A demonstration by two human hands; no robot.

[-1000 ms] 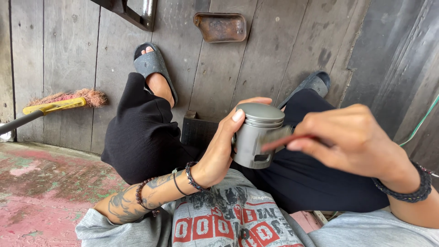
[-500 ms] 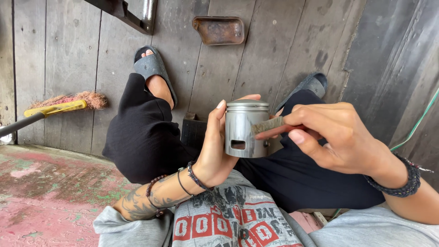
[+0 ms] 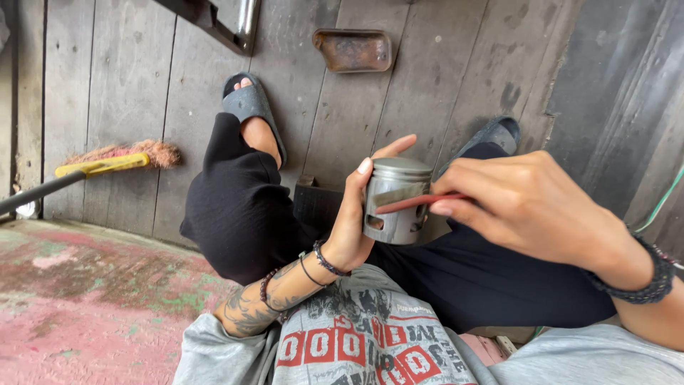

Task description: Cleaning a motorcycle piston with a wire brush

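Observation:
My left hand (image 3: 356, 214) grips a grey metal piston (image 3: 396, 201) upright over my lap, thumb up along its side and fingers behind it. My right hand (image 3: 527, 203) pinches a thin flat reddish strip (image 3: 417, 202) and lays it across the piston's side, just above a hole in the skirt. Both wrists carry dark bead bracelets. I sit with black trousers and grey sandals over a wooden plank floor.
A rusty rectangular metal tray (image 3: 353, 50) lies on the planks ahead. A broom with a yellow collar (image 3: 107, 165) lies at the left. A dark metal frame with a chrome tube (image 3: 228, 21) juts in at top. Red-painted concrete (image 3: 85, 299) lies at lower left.
The piston has been turned upright and lowered slightly in my left hand. My right hand has drawn the reddish strip across its side.

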